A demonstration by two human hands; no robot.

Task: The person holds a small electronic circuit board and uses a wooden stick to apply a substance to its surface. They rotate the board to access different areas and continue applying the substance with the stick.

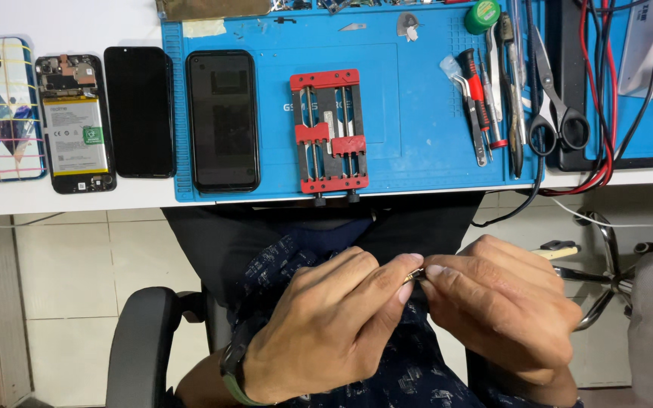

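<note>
Small metal part (414, 276) sits pinched between the fingertips of the left hand (326, 325) and the right hand (500, 302), both grips closed narrow on it, low over the lap. Beyond the grips, up on the counter (77, 200), lie a red clamp jig (329, 132) and a dark phone (222, 121) on a blue mat (417, 91).

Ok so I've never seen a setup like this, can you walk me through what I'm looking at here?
This is one picture from a camera worn on a person's head, looking down at a repair bench and their lap. The left hand and right hand meet over the lap, pinching a small metal part between the fingertips; it is too small to identify. On the blue mat lie a black phone, a red clamp frame, scissors and some screwdrivers. To its left on the white table sit an opened phone showing its battery and two more.
</note>
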